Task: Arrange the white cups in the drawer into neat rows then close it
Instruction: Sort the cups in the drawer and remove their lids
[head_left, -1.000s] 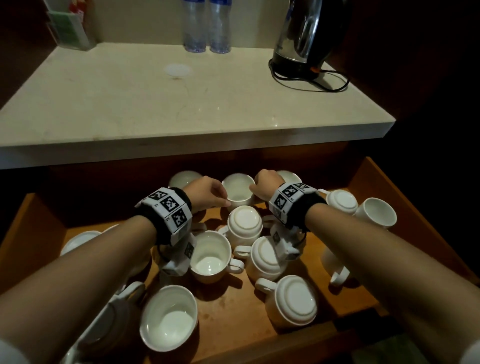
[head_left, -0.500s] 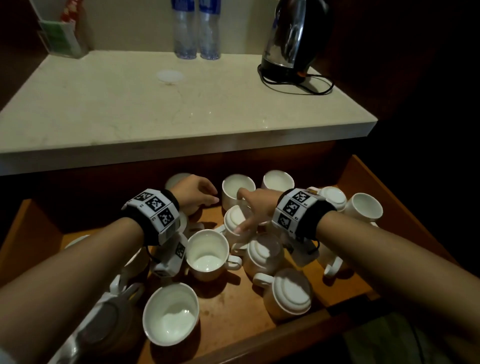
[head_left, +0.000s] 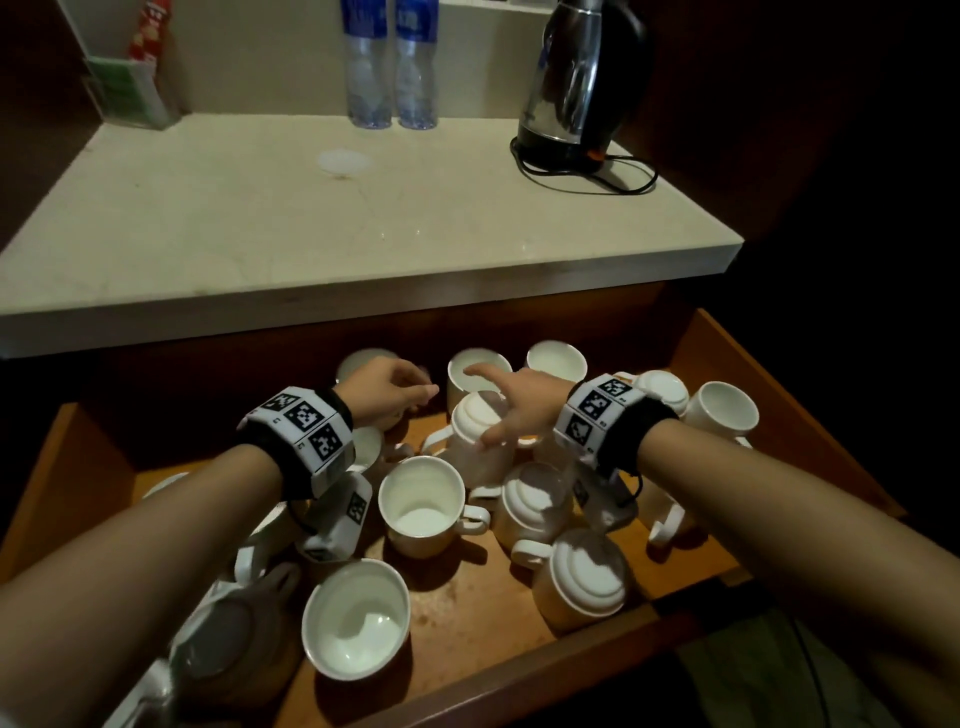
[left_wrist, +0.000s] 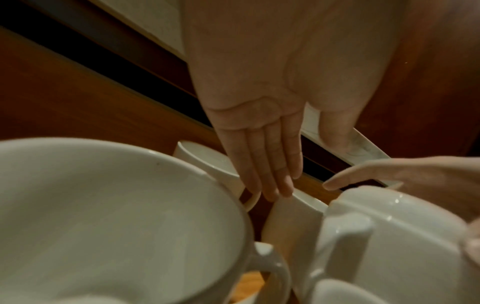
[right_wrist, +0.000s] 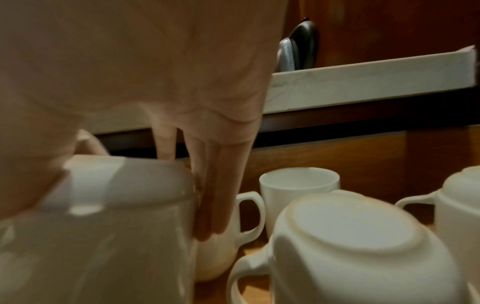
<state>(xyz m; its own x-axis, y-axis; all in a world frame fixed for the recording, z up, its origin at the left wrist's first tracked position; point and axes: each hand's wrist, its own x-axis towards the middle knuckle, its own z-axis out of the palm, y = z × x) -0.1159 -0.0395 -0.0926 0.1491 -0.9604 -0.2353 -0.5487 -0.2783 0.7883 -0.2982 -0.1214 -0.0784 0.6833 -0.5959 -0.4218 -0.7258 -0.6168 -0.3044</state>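
The drawer stood pulled out under the table, white cups scattered in it, some upright, some upside down. The right hand lay over an upside-down cup near the back, fingers straight down its side. The left hand hovered beside it with fingers straight and pressed together, holding nothing.

White cups; orange-brown drawer; black-white checkered wristbands.

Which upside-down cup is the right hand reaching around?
The upside-down cup under the right hand, beside the back-row upright cup; the other upside-down cups sit untouched.
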